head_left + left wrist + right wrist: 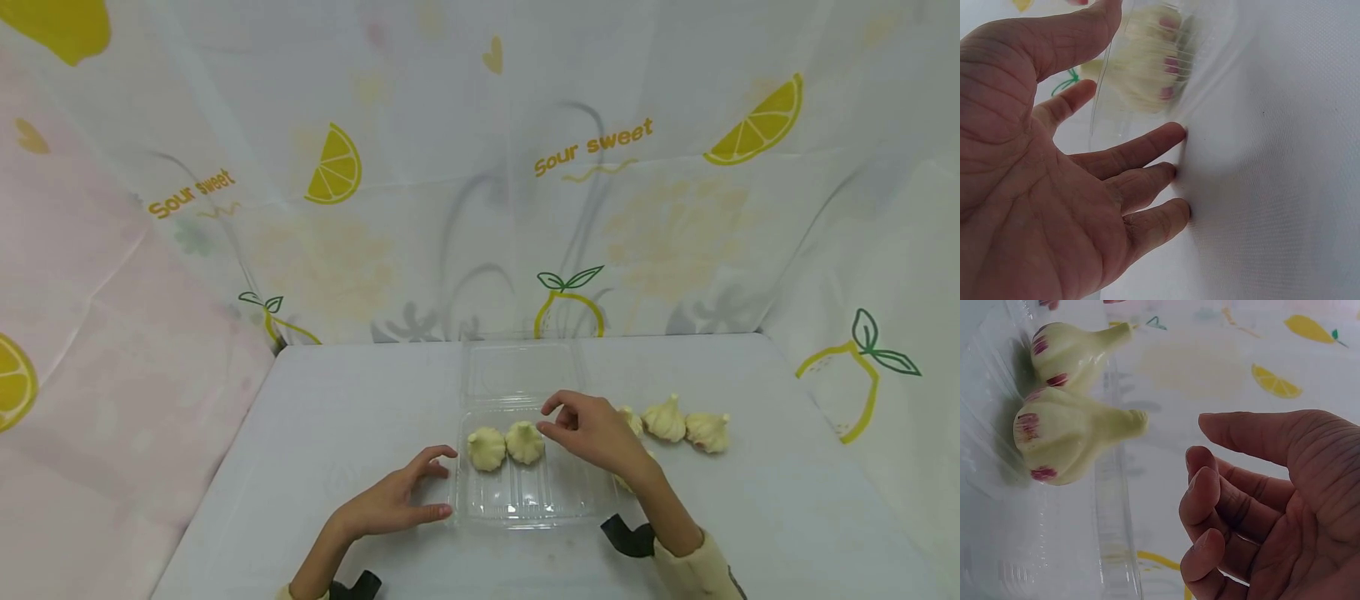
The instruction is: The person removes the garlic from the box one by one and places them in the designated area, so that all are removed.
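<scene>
Two garlic bulbs [486, 449] sit side by side at the back left of a clear plastic box [573, 492]. My left hand [390, 500] is at the box's left side, thumb and fingers spread, with the fingertips close to its wall. In the left wrist view, several fingers [1154, 225] reach down to the white table. Over the box's back right part is my right hand [596, 433], its fingers loosely bent and nothing held. The right wrist view has a gap between its fingertips and the nearer bulb [1060, 437], whose stem points up.
More garlic bulbs [665, 419] lie on the table [772, 500] right of the box, some partly hidden by my right hand and forearm. The box's clear lid [521, 371] is folded back toward the lemon-printed cloth [420, 250] behind the table.
</scene>
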`<state>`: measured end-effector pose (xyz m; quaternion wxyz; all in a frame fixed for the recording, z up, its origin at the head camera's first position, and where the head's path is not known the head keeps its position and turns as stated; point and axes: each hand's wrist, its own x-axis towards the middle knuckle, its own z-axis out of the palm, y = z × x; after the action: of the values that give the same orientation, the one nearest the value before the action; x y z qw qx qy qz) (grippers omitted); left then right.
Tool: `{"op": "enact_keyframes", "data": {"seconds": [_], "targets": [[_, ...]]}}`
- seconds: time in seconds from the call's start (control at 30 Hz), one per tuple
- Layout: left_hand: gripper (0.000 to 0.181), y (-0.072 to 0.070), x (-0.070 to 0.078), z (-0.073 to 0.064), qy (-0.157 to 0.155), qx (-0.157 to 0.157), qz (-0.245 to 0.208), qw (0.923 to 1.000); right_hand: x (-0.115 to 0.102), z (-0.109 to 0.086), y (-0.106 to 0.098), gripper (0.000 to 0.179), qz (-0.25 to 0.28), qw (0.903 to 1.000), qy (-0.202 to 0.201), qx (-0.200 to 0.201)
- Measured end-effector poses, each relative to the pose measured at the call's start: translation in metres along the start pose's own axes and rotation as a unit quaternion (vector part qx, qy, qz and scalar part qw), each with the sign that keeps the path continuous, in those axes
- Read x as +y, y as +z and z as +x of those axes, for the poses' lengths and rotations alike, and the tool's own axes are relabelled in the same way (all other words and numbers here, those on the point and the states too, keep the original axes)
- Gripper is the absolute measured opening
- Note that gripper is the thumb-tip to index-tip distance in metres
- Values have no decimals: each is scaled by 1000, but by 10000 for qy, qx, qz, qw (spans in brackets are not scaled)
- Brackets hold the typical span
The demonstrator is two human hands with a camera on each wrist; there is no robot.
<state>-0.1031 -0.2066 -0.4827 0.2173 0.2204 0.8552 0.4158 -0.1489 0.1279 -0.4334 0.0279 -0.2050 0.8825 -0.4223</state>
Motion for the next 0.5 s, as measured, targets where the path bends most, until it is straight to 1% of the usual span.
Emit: {"op": "enact_keyframes", "data": {"seconds": [0.37, 0.5], "targets": [[68, 0, 1, 0, -38, -17, -16, 10000, 1, 11, 20, 14, 223, 9997, 102, -29], [68, 0, -1, 0, -45, -25, -25, 10000, 0, 13, 24, 15, 174, 9996, 212, 7]]}}
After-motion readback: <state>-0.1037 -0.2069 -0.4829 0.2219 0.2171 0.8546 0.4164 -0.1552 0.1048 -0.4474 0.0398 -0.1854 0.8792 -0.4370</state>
